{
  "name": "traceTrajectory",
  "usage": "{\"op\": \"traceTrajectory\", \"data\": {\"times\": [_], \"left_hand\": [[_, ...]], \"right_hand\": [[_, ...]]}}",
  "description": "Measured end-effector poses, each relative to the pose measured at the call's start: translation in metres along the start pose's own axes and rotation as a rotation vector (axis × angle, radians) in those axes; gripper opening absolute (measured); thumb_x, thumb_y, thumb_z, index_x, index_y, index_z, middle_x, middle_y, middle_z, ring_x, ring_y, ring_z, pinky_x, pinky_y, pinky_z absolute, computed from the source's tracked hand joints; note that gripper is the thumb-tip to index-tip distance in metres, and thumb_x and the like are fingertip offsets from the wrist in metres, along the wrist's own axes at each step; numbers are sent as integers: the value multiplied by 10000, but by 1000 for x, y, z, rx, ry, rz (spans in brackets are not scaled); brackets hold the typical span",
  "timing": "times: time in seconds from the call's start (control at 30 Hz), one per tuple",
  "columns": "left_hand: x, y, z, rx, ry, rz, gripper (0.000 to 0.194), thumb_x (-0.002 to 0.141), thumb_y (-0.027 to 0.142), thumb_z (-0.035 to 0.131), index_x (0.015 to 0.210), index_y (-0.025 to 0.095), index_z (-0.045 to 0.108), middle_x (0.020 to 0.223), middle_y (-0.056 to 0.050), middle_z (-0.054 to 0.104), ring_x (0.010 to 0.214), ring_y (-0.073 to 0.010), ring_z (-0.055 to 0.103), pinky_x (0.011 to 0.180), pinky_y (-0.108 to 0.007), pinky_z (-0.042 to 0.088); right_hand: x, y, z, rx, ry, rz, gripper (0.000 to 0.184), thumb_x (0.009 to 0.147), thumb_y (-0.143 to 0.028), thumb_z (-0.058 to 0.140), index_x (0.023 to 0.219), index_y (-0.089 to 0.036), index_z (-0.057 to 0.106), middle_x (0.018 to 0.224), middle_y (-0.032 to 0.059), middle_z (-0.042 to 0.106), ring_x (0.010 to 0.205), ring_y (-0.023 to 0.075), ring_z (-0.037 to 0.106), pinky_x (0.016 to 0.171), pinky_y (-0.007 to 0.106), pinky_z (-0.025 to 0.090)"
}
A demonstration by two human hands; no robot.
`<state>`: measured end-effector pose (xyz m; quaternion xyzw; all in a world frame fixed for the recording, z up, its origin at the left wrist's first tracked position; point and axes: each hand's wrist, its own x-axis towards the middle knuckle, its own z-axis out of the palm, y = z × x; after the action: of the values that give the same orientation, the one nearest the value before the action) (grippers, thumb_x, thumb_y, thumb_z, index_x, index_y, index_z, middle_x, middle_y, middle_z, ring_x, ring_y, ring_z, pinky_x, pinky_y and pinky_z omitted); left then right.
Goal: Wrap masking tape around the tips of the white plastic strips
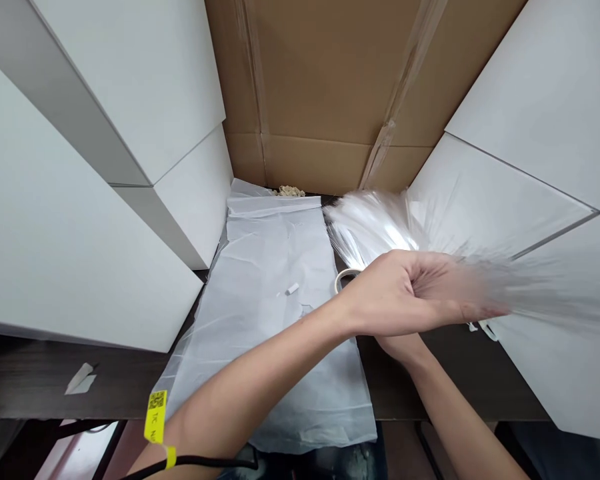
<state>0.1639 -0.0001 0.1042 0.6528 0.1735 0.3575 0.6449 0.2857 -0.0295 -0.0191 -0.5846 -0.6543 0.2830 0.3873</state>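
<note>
My left hand (410, 293) reaches in from the lower left and crosses above my right hand (403, 347), which is mostly hidden beneath it. A motion-blurred sheet of clear plastic film (375, 230) fans out from my left hand's fingers, and they appear closed on it. Beneath my wrists lies a wrinkled, translucent white plastic sheet (275, 313). A small white scrap (293, 289) rests on it. Just beyond my left hand, a roll of tape (344, 279) stands partly hidden. A yellow tag (155, 417) hangs on my left wrist.
A dark wooden tabletop (55, 380) runs under the plastic, with a paper scrap (80, 380) on it. Large white panels (80, 200) stand to the left and others (520, 180) to the right. A cardboard sheet (320, 80) rises at the back.
</note>
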Motion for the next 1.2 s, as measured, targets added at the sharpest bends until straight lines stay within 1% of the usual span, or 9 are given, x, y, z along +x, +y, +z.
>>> {"op": "traceTrajectory", "data": {"times": [0.2,0.33,0.43,0.53,0.7,0.8,0.93,1.03,1.2], "left_hand": [[-6,7,-1,-62,7,-10,538,803,487,745,550,176,387,565,57,295,534,-57,337,524,-227,293],[-11,5,-12,-97,123,-36,622,844,557,685,537,185,295,546,58,208,505,-61,221,497,-261,203],[-18,-6,-30,-259,259,2,564,887,531,646,567,196,324,528,56,263,488,-73,289,500,-266,290],[-40,-15,-56,-337,439,-23,419,925,533,591,719,185,482,686,4,530,670,-116,557,717,-297,500],[-120,-3,-86,298,399,-567,435,911,555,606,1084,156,606,885,-57,692,754,-164,642,727,-316,536],[-151,10,-87,785,285,-386,345,952,520,559,1019,192,641,943,-57,700,854,-195,650,780,-341,537],[-135,-1,-94,1378,157,8,667,809,447,778,1367,229,486,1435,-132,527,1367,-324,451,1123,-475,383],[-107,-24,-108,1500,14,-212,876,799,435,786,1494,186,313,1307,-152,618,1194,-310,605,966,-419,482],[-88,-42,-119,1493,-5,-508,223,902,342,587,1048,173,592,946,-113,718,898,-283,701,689,-321,474]], "right_hand": [[-1,-21,1,32,32,-31,428,912,-554,537,1187,-234,608,1010,124,635,1232,343,523,1004,479,487],[0,-23,6,172,-113,15,404,864,-582,601,700,-225,505,623,24,459,676,210,528,611,326,472],[4,-28,8,279,-186,77,620,851,-578,638,602,-222,196,544,-51,215,517,94,233,488,252,244],[16,-46,6,235,-322,131,581,881,-548,607,645,-218,191,578,-60,205,527,88,191,497,252,178],[54,-82,8,-65,-595,125,470,884,-488,556,630,-214,270,548,-51,275,501,100,247,491,266,204],[75,-95,24,-310,-635,105,439,852,-423,587,564,-208,334,504,-33,373,484,109,299,488,274,221],[88,-103,48,-420,-660,37,221,782,-273,658,611,-197,539,581,2,552,529,130,432,505,265,274],[88,-105,54,-421,-669,5,96,752,-208,638,679,-203,576,652,11,614,561,145,500,514,263,305],[75,-104,44,-724,-582,-37,167,805,-288,583,664,-207,543,693,59,640,623,208,590,523,294,274]]}}
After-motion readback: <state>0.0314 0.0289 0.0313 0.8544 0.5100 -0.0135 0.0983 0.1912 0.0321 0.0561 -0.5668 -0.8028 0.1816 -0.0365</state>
